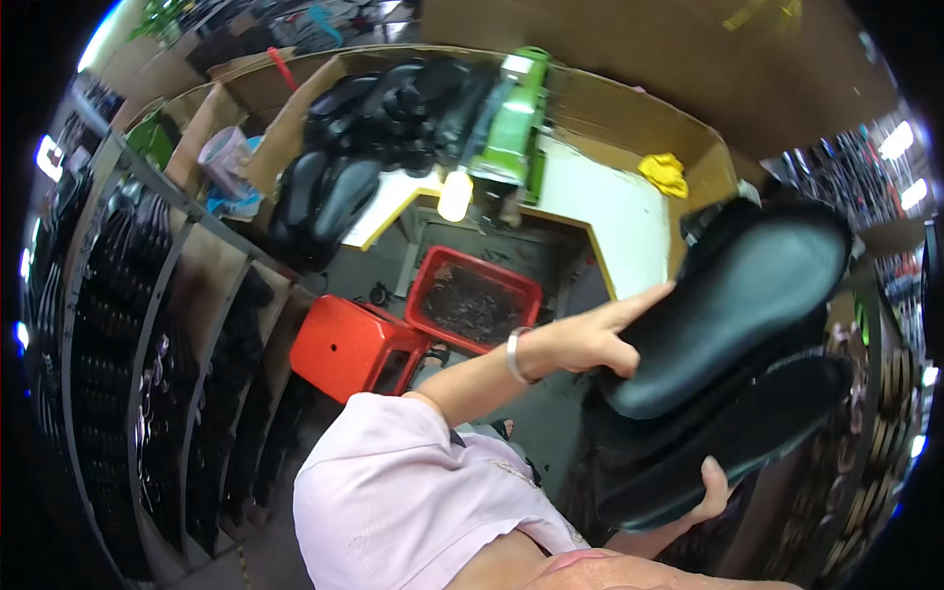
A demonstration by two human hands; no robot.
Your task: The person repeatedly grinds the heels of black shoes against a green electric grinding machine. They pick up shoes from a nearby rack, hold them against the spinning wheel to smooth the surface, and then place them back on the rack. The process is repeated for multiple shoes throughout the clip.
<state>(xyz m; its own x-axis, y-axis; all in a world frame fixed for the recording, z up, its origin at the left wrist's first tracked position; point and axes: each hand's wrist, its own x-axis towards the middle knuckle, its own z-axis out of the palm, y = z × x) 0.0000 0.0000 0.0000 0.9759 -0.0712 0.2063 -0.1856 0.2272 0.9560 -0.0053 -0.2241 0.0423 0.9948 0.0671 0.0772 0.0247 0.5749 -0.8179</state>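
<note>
My left hand (pixel 600 339), with a silver bracelet on its wrist, grips the near-left edge of a large glossy black shoe sole (pixel 747 285); some of its fingers are hidden behind or under the sole. Below that lies a second black shoe sole (pixel 728 433), tilted alongside the first. The fingers of my right hand (pixel 710 494) are wrapped round the lower edge of this second sole, thumb on its face. More dark pieces sit behind both soles at the right, too dark to make out.
A white-topped bench (pixel 610 202) with cardboard walls carries a green machine (pixel 511 123), a lit lamp (pixel 455 197), several black soles (pixel 344 187) and a yellow cloth (pixel 665 174). Below stand a red stool (pixel 339 344) and a red bin of scraps (pixel 472 300). A loaded rack (pixel 187 295) stands left.
</note>
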